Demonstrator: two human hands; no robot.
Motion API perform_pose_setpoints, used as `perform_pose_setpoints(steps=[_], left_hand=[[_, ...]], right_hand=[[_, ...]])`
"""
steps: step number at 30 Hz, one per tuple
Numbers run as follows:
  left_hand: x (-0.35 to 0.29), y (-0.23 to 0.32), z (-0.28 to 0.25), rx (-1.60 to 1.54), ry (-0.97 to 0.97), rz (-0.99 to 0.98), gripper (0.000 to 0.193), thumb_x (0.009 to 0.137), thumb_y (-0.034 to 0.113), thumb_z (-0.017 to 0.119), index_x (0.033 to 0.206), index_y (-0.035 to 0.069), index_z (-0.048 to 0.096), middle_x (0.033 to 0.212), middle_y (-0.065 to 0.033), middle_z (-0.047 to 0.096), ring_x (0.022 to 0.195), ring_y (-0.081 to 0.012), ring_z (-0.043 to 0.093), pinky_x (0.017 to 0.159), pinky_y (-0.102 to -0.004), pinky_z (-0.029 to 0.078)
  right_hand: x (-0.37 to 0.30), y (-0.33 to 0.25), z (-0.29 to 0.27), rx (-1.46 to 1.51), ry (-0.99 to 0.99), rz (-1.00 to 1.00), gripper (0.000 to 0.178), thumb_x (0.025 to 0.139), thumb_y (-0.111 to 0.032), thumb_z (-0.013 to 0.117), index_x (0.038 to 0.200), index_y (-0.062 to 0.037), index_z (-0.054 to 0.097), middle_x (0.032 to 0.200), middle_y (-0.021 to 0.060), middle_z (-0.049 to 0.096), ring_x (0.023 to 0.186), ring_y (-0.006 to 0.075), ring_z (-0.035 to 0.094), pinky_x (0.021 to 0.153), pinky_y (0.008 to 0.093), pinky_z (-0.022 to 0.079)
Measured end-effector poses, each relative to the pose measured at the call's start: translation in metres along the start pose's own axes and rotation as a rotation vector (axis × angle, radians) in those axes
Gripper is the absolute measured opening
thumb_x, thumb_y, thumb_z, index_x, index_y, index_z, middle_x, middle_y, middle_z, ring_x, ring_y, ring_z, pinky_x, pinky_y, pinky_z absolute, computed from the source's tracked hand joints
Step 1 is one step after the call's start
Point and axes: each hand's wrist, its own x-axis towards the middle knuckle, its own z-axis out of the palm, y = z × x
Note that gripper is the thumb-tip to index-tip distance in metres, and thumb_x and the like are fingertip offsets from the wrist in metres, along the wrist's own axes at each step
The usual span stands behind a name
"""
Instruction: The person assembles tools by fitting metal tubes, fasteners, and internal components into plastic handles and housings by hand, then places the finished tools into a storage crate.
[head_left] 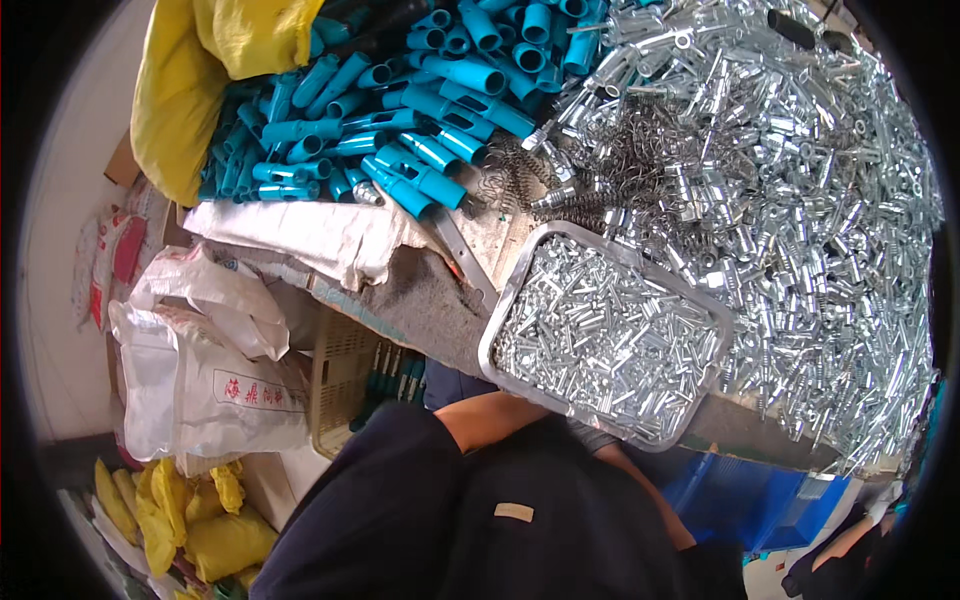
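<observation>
My left forearm (495, 418) reaches in across my lap, and its hand is hidden below the tray's near edge. My right forearm (645, 485) rises from the lower right. What looks like a grey glove on my right hand (592, 436) shows just under the tray's rim; its fingers are hidden. Nearest to both is a grey metal tray (491, 345) full of small shiny metal pins (600, 335), resting at the table's front edge. Whether either hand holds anything cannot be seen.
Teal tubes (400, 115) are heaped at the back left beside a yellow sack (175, 110). Springs (640, 150) and many metal parts (800, 250) cover the right. Below are a blue bin (740, 495), a cream crate (330, 370) and a white sack (205, 375). Another person's arm (845, 545) shows lower right.
</observation>
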Motion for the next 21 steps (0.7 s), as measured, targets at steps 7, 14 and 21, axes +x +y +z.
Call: perform_pose_setpoints(steps=[7, 14, 21], left_hand=[[-0.057, 0.015, 0.014, -0.023, 0.253, -0.005, 0.049, 0.080, 0.042, 0.060, 0.119, 0.013, 0.059, 0.120, -0.0140, 0.059, 0.112, -0.0250, 0.056, 0.095, -0.0357, 0.043], [-0.175, 0.020, 0.013, -0.517, 0.997, -0.108, 0.028, 0.072, 0.031, 0.071, 0.081, 0.006, 0.067, 0.070, -0.0090, 0.065, 0.061, -0.0229, 0.064, 0.059, -0.0311, 0.050], [-0.363, -0.014, -0.012, -1.353, 1.394, -0.089, 0.036, 0.072, 0.025, 0.074, 0.096, 0.000, 0.065, 0.085, -0.0102, 0.066, 0.062, -0.0166, 0.062, 0.062, -0.0272, 0.052]], right_hand=[[-0.005, 0.008, -0.046, -0.167, -0.040, -0.064, 0.051, 0.093, -0.042, 0.045, 0.135, -0.0129, 0.043, 0.138, 0.0158, 0.040, 0.127, 0.0337, 0.039, 0.106, 0.0466, 0.032], [0.069, -0.022, -0.048, -0.298, -0.097, -0.154, 0.054, 0.094, -0.043, 0.043, 0.140, -0.0146, 0.039, 0.145, 0.0137, 0.034, 0.133, 0.0322, 0.033, 0.110, 0.0459, 0.029], [0.072, 0.000, -0.060, -0.816, -0.240, -0.293, 0.058, 0.095, -0.042, 0.038, 0.145, -0.0136, 0.032, 0.150, 0.0128, 0.028, 0.139, 0.0320, 0.025, 0.113, 0.0476, 0.023]])
